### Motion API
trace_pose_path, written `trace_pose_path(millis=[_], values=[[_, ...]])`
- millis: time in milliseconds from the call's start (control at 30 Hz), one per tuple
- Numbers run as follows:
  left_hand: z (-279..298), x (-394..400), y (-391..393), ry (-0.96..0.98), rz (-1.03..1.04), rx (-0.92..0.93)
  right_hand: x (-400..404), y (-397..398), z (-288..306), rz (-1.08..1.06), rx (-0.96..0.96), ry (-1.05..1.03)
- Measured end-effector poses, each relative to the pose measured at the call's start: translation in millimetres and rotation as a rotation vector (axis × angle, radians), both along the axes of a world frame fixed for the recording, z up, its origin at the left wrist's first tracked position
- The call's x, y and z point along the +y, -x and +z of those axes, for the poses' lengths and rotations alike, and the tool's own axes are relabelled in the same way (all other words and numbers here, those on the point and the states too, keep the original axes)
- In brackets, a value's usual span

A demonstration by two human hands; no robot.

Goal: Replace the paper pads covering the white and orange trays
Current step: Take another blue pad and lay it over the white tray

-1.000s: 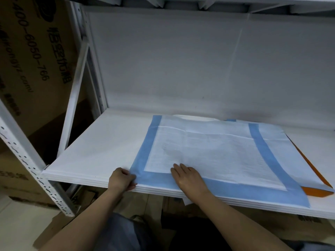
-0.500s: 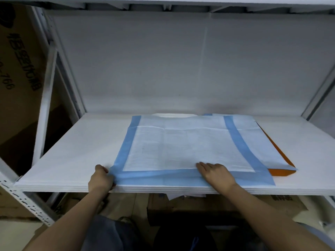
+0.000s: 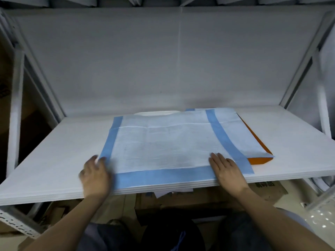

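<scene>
While the blue-bordered pad [image 3: 163,147] lies flat over the white tray [image 3: 155,113], of which only a sliver of rim peeks out at twelve o'clock, both hands sit at its near edge, at six o'clock on the shelf [image 3: 54,151]. The right hand [image 3: 226,173] rests palm down on the near right part of the pad, fingers straight and close together, pointing toward twelve. The left hand [image 3: 95,176] is at the near left corner, at about seven o'clock of the pad; it is blurred, so I cannot tell whether its fingers pinch the corner or merely touch it. The pad's long side runs from nine to three, along the shelf front, so each hand is nearest its own corner. A second pad [image 3: 241,134] overlaps at two o'clock and covers the orange tray [image 3: 259,160], whose near corner and right edge show. Neither tray shows anything in it but its pad. The next move probably turns on that left corner.
</scene>
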State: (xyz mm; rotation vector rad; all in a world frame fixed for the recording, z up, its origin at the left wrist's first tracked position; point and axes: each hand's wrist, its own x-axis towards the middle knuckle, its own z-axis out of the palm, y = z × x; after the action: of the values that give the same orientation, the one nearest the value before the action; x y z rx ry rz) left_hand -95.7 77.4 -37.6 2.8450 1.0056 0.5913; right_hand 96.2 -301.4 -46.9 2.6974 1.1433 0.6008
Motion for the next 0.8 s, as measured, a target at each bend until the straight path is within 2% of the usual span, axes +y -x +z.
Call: trace_pose_path(millis=[67, 233, 333, 533, 633, 733, 800], values=[[7, -32, -27, -0.124, -0.289, 0.022, -5, 1, 0, -0.049, 0.018, -0.026], [21, -141, -87, -0.038, -0.726, 0.270, -29, -9, -2, -0.135, 0.022, -0.011], [15, -190, -110, -0.054, -0.806, 0.439, -48, -19, -2, -0.158, -0.030, -0.005], [0, -234, -131, -0.112, -0.866, 0.538, -78, -33, -8, -0.206, -0.073, -0.096], [-4, -235, -133, -0.161, -0.863, 0.543, -89, -28, -11, -0.411, 0.088, -0.316], [-4, -235, -136, -0.198, -0.878, 0.505, -91, -25, -12, -0.647, 0.204, -0.649], [-4, -236, -138, -0.220, -0.900, 0.479, -90, -23, -8, -0.732, 0.334, -0.926]])
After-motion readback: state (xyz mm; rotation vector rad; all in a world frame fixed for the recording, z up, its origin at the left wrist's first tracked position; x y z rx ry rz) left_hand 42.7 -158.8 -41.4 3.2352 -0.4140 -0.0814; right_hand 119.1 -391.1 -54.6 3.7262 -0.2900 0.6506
